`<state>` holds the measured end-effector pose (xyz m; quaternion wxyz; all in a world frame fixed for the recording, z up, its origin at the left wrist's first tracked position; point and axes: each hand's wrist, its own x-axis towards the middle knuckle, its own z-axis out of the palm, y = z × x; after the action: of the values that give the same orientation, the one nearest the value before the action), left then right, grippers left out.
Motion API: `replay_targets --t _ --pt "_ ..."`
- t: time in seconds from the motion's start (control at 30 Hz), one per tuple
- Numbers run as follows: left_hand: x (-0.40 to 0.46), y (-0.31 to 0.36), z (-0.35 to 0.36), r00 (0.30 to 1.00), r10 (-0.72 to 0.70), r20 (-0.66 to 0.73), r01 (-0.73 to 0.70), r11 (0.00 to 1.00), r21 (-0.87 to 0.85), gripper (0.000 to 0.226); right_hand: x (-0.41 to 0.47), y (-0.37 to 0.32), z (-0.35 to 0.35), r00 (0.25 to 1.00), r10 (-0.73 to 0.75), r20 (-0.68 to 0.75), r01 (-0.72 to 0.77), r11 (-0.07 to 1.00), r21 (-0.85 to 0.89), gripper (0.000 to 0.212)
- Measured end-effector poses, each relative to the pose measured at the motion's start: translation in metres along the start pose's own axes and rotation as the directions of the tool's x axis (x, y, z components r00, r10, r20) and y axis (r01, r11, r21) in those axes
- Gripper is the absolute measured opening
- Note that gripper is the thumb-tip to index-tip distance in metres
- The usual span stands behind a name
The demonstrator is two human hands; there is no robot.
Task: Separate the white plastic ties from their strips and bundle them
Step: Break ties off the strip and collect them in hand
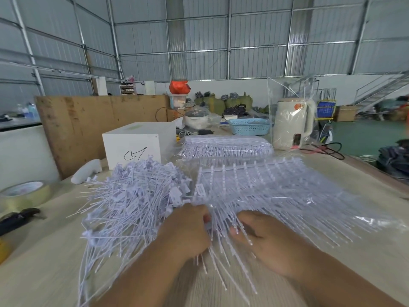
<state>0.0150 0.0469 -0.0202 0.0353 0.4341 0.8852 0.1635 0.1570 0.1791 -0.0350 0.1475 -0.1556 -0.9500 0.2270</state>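
1. The strip of ties (254, 187) I'm working lies on the table (44, 273) before me, many ties yet joined to its rail.
2. My left hand (188, 231) has its grip clenched on a few tie tails; my right hand (265, 238) presses down on the tails beside it.
3. Left of that, a loose heap of separated ties (137, 196) shows a fair share done; I see no bundle yet.
4. Behind, more strips (228, 147) wait, so I judge much remains.
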Motion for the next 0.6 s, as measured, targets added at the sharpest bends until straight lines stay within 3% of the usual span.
replay_targets --t 0.1,0.23,0.43,0.53,0.6 --pt "-0.0009 0.0008 -0.003 0.995 -0.049 -0.083 0.06 0.989 0.138 0.035 0.001 0.0017 0.0013 1.0 -0.02 0.012 0.02 1.0 -0.015 0.039" --pt "-0.0012 0.0014 -0.0019 0.993 -0.067 -0.1 0.085 0.978 0.19 0.044 0.0009 0.0013 0.0033 1.0 -0.022 -0.003 0.022 1.0 -0.016 0.042" --pt "0.001 -0.0039 -0.0029 0.995 -0.067 -0.073 0.077 0.986 0.149 0.04 -0.0032 -0.0044 0.0017 0.999 -0.02 0.031 0.021 0.999 -0.03 0.08" --pt "0.0028 -0.006 -0.0015 0.998 -0.059 -0.033 0.064 0.983 0.173 0.037 -0.0047 -0.0052 0.0006 1.0 0.001 0.019 0.001 0.998 -0.069 0.067" --pt "0.0039 -0.0069 0.0009 0.997 -0.072 -0.009 0.072 0.984 0.164 0.052 -0.0054 -0.0045 0.0 1.0 0.0 0.013 0.001 0.998 -0.061 0.051"
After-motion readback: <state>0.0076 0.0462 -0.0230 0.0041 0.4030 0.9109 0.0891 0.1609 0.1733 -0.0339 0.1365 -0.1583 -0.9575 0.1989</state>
